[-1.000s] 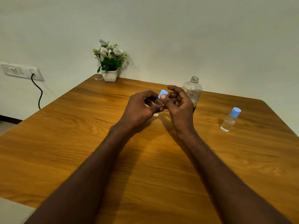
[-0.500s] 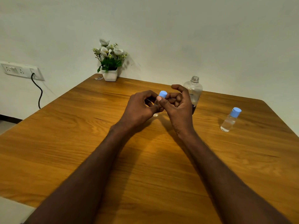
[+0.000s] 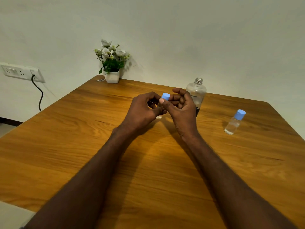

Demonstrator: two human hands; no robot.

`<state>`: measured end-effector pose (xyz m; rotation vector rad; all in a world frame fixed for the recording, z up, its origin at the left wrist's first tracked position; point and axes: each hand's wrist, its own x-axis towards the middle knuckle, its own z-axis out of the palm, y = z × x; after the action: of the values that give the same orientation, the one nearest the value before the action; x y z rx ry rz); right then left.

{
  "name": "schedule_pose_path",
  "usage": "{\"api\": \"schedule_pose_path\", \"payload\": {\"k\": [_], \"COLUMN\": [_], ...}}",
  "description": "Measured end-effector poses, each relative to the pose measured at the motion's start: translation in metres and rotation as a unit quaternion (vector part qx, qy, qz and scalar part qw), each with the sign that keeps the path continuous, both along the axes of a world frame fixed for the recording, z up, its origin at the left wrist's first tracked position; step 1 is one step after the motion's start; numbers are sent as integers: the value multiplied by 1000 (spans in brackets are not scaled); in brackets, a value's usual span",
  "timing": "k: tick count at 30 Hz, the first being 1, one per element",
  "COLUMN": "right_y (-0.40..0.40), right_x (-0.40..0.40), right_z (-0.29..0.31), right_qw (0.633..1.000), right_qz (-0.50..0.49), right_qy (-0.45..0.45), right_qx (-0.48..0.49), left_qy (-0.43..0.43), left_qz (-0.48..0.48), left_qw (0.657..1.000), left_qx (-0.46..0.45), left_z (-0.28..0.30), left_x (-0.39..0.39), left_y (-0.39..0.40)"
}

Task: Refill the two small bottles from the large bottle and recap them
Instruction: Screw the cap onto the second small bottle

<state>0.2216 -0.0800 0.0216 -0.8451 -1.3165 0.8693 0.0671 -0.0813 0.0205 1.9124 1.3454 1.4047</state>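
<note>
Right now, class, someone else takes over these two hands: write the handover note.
Left hand: grip shut on the small bottle, mostly hidden, its base near the table.
Right hand: grip shut on its blue cap, at the bottle's top; whether it is screwed tight cannot be told.
Second small bottle: capped, standing at the right, liquid inside.
Large bottle: uncapped, behind the right hand.
Left: finish this cap.

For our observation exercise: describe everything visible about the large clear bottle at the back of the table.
The large clear plastic bottle stands upright on the wooden table, uncapped, its threaded neck bare. It has rounded shoulders and a faint printed label; it looks mostly empty, darker near the base. The right hand hides its lower left part; contact cannot be told.
</note>
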Motion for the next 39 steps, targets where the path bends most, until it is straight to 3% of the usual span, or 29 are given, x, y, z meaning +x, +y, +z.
{"api": "schedule_pose_path", "payload": {"k": [39], "right_y": [3], "right_x": [3], "right_z": [-2], "right_qw": [1000], "right_qz": [16], "right_qy": [-12], "right_qx": [-17], "left_qy": [-11], "left_qz": [-4], "left_qw": [1000], "left_qx": [-1], "left_z": [-1], "left_x": [2], "left_y": [0]}}
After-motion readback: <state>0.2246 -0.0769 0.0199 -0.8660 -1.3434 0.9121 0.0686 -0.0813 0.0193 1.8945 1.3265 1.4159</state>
